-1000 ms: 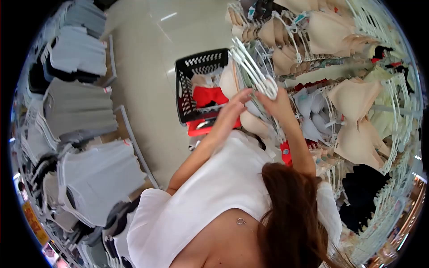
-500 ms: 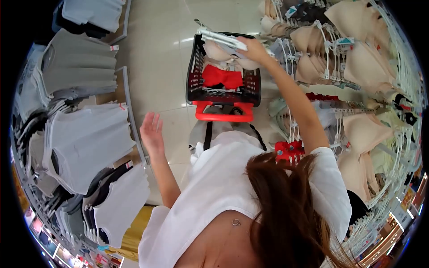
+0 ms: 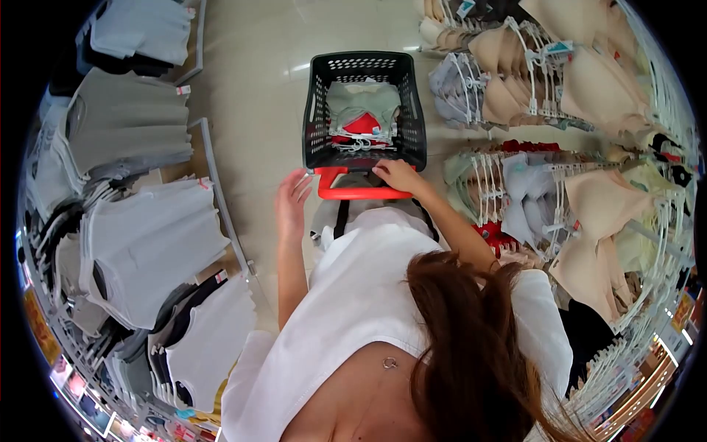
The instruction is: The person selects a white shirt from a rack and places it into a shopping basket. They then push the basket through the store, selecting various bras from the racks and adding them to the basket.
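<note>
Glossy beige floor tiles (image 3: 254, 96) run down a shop aisle, catching white streaks of light. The black shopping basket (image 3: 315, 121) stands ahead of the person, floor showing on both sides of it, more broadly toward the metal rail (image 3: 214, 177) on the left. Its stiff walls are perforated; soft pale-green and red garments (image 3: 366, 103) lie inside with white hangers. The right hand bends over (image 3: 398, 177) the right side of the smooth red handle (image 3: 364, 193) (how tightly, I cannot tell). The left hand (image 3: 292, 202), fingers loosely parted, is just beside the handle's left corner. Flat grey sleeveless tops (image 3: 147, 239) hang left; rounded beige bras (image 3: 604, 88), right.
</note>
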Tool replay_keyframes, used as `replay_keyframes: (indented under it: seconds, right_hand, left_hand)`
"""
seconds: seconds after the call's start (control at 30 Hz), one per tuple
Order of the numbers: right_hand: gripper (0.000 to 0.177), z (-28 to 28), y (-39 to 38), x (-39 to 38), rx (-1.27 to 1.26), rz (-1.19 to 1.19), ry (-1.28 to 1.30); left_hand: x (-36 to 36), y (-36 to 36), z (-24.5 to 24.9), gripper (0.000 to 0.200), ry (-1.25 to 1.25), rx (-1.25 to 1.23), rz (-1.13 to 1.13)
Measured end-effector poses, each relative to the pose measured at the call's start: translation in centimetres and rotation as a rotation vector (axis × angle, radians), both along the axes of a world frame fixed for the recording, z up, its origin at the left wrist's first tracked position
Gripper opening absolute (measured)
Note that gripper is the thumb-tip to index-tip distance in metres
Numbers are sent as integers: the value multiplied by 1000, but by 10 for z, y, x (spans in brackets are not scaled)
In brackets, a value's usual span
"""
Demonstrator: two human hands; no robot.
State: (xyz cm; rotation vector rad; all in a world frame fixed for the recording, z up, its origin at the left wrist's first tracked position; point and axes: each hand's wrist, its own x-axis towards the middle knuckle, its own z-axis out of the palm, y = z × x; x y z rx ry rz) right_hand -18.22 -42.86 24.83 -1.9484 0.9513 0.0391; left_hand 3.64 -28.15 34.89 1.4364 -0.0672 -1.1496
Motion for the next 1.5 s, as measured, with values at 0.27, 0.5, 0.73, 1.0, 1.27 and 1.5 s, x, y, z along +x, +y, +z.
replay_keyframes:
  seconds: [0.27, 0.5, 0.73, 1.0, 1.27, 1.5]
  right_hand:
    - [38, 38, 39, -3, -359, -190, 45]
    - [33, 31, 15, 1, -487, -189, -42]
    - [32, 19, -57, 28, -555, -207, -48]
    - [31, 15, -149, 70, -658, -323, 1]
    - [31, 7, -220, 105, -711, -300, 15]
    - [33, 3, -268, 132, -716, -270, 37]
  left_hand:
    - [-52, -29, -75, 26, -1203, 296, -769]
    - [-44, -54, -80, 26, -1229, 194, -693]
    - [-22, -119, -85, 29, -1275, 291, -685]
    - [13, -210, -90, 31, -1339, 228, -684]
    - [51, -281, -95, 33, -1317, 146, -720]
    - [75, -334, -95, 32, -1340, 158, -686]
